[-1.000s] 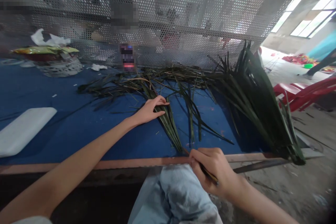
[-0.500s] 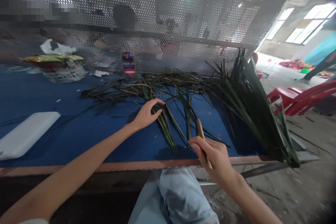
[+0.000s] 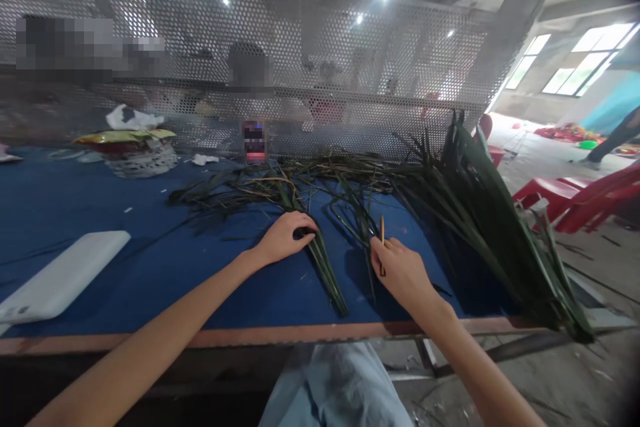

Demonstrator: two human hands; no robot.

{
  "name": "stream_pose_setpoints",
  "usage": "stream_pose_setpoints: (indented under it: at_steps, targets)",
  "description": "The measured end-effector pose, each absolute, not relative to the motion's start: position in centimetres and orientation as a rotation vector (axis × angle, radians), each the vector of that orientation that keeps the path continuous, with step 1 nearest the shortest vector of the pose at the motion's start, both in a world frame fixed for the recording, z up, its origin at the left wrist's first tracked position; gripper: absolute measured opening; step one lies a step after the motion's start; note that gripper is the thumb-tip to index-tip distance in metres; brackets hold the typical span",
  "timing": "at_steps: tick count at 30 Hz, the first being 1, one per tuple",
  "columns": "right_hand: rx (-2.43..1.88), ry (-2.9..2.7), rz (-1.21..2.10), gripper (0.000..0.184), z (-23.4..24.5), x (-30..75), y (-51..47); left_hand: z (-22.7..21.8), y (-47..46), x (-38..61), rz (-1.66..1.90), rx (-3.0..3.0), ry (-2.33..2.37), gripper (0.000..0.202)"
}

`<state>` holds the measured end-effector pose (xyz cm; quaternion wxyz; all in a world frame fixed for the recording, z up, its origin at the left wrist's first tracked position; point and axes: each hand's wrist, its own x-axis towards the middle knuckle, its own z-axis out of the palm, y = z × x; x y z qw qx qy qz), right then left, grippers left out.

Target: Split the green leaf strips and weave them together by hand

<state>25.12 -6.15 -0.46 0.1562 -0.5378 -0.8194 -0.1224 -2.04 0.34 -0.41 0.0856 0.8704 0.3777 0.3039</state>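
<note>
My left hand (image 3: 285, 238) curls its fingers and thumb around a bundle of long green leaf strips (image 3: 327, 270), whose ends point toward the front edge of the blue-topped table (image 3: 280, 300). To its right, my right hand (image 3: 403, 270) is closed on a slim light-brown stick-like tool (image 3: 383, 230), held nearly upright; its exact kind I cannot make out. More loose leaf strips (image 3: 353, 213) run up to the right fingertips, and whether these are pinched too is hidden. Behind both hands lies a heap of thin dark leaf strips (image 3: 325, 167).
Large folded green leaves (image 3: 493, 213) lie at the table's right end. A white flat case (image 3: 70, 273) is at the left. Behind it stands a lattice basket (image 3: 140, 161) with a yellow packet. A perforated metal screen (image 3: 330, 33) closes the back; red chairs (image 3: 590, 197) stand to the right.
The camera view has tilted up slightly. My left hand has closed further around the leaf bundle. My right hand has turned the tool more upright and moved slightly away from the table's front edge.
</note>
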Motion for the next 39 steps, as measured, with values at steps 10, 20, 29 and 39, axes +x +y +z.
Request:
stream_pose_setpoints:
  at_steps: [10,20,29,39]
  targets:
    - [-1.23,-1.969,0.256,0.02,1.9,23.6,-7.8,-0.5,0.8,-2.7,0.752,2.438,1.145,0.023]
    - [-0.985,-2.164,0.575,0.016,1.0,20.1,-5.9,-0.4,1.0,-2.6,0.791,2.218,1.095,0.021]
    - [-0.887,-2.275,0.429,0.012,-0.4,19.9,-5.0,-0.4,1.1,-2.7,0.788,2.24,1.08,0.022]
    - [-0.875,-2.393,0.315,0.015,-0.3,19.9,-4.8,-0.3,1.0,-2.5,0.787,2.229,1.084,0.022]
